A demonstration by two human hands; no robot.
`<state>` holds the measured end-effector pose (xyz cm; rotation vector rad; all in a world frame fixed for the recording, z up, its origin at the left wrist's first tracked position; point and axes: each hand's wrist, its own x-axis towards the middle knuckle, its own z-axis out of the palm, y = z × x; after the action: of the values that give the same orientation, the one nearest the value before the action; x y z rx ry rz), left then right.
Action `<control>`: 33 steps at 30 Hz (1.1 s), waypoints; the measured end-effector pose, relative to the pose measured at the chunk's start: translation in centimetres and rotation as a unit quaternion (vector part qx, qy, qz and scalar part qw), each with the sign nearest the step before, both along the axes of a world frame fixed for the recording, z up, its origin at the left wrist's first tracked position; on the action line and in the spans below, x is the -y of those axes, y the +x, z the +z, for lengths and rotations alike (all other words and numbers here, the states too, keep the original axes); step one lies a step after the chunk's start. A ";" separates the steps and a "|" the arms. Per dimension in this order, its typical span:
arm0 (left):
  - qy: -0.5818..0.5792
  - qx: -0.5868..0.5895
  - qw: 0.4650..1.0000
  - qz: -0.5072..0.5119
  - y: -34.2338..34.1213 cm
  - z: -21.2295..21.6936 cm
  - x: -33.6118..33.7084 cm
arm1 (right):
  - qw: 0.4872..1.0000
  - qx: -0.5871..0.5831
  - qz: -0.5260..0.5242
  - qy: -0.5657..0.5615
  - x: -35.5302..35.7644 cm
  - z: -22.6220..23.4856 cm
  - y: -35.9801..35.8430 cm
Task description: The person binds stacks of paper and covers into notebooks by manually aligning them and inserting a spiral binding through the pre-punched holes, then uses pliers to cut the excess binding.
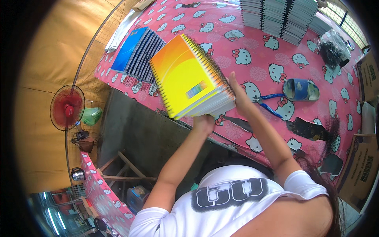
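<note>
Between my two hands is a thick stack of spiral notebooks (pixel 179 75) with yellow and orange covers, tilted above the near edge of the table. My left hand (pixel 204 124) grips it from the near side, its fingers hidden underneath. My right hand (pixel 239 94) presses along the right side, thumb pointing up and the other fingers mostly out of sight. Just left of this stack, a pile of blue spiral notebooks (pixel 132 47) lies on the pink patterned tablecloth (pixel 252 75). To the right of my right hand rest blue-handled pliers (pixel 271 111).
A sandal with a blue strap (pixel 301 90) lies beyond the pliers. Tall stacks of spiral-bound books (pixel 272 19) stand at the back, near a clear plastic bag (pixel 334 51) with black contents. Cardboard boxes (pixel 358 170) line the right side. A red fan (pixel 68 108) is at the left.
</note>
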<state>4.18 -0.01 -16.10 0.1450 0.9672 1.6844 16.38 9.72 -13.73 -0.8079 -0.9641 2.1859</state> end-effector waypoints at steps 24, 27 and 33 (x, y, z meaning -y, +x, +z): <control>-0.062 -0.239 0.960 -0.129 -11.6 0.4 -6.8 | 0.973 0.033 -0.227 -0.041 6.9 -0.9 0.9; -0.005 -0.206 0.961 -0.183 -11.0 0.6 -6.2 | 0.959 0.120 -0.255 0.000 5.2 -2.0 -0.2; -0.041 -0.193 0.964 -0.180 -12.5 -0.2 -2.0 | 0.986 0.114 -0.119 0.035 -1.3 -1.5 0.7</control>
<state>-8.27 2.04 -16.27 0.5771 1.2137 1.3006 17.11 10.99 -15.27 -1.0978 -0.9929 1.8742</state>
